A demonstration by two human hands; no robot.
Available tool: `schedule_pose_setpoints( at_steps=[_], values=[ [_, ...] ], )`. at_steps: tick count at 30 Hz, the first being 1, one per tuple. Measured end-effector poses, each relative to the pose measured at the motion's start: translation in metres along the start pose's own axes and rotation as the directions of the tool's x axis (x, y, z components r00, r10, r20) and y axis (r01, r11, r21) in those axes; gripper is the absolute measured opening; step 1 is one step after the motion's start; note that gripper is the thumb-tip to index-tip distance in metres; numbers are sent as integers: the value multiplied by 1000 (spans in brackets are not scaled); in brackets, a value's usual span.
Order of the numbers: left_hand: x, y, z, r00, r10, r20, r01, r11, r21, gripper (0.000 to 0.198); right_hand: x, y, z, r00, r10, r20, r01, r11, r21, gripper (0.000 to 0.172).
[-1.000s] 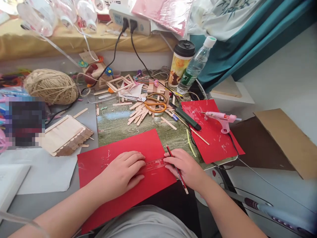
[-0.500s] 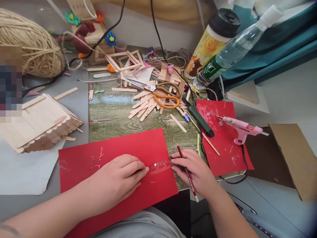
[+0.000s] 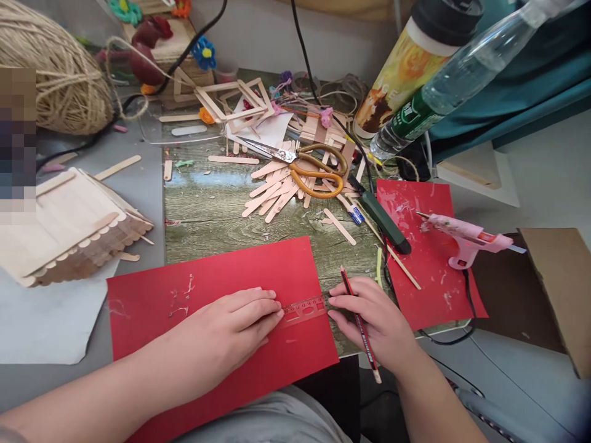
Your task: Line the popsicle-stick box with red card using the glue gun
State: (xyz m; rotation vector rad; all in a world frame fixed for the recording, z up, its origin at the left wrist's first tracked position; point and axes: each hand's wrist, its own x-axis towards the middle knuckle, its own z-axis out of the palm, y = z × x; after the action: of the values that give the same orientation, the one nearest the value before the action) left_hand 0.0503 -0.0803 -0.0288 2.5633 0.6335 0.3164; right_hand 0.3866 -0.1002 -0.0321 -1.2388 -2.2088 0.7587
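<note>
Here, in the head view, slanting the left forearm up from the lower left over the red sheet point(image 3: 268, 264), and resting the left hand point(image 3: 231, 332) palm down on it. Holding the fingers pressed together and slightly bent, and covering the left part of a see-through ruler point(image 3: 305, 311) with them; being unable to tell whether pinching it or only bearing down on it. Having the ruler lying flat on the red sheet between both hands, rising gently rightward to the sheet's right edge.

Slanting the right forearm up from the lower right, and holding the right hand point(image 3: 381, 326) with knuckles up and fingers curled. Gripping a red-and-black pencil point(image 3: 360, 323) slantwise among those fingers, pointing the tip away and leaving the pale end jutting toward the body. Holding the thumb and fingertips slightly apart at the ruler's right end; being unable to tell whether touching it.

Beyond the sheet, seeing craft sticks point(image 3: 272, 194) lying heaped on the wood-grain tabletop point(image 3: 207, 209), partly beneath orange-handled scissors point(image 3: 318, 172). Rightward, seeing a pink glue gun point(image 3: 466, 237) resting on a second red sheet point(image 3: 434, 197).
</note>
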Motion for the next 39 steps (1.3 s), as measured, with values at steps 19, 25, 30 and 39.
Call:
schedule_pose_setpoints(
  at_steps=[19, 25, 30, 39],
  values=[
    [2, -1, -1, 1000, 27, -1, -26, 999, 40, 42, -2, 1, -3, 996, 69, -53, -61, 987, 149, 36],
    [0, -1, -1, 999, 30, -11, -29, 998, 52, 43, 9, -17, -2, 909, 316, -270, -180, 885, 429, 35],
    [1, 0, -2, 999, 30, -17, -29, 998, 51, 43, 30, -32, 2, 878, 443, -179, -265, 763, 590, 24],
    [1, -1, 0, 999, 35, -12, -34, 995, 94, 42, 21, -10, 1, 956, 197, -217, -142, 959, 246, 23]
  ],
)
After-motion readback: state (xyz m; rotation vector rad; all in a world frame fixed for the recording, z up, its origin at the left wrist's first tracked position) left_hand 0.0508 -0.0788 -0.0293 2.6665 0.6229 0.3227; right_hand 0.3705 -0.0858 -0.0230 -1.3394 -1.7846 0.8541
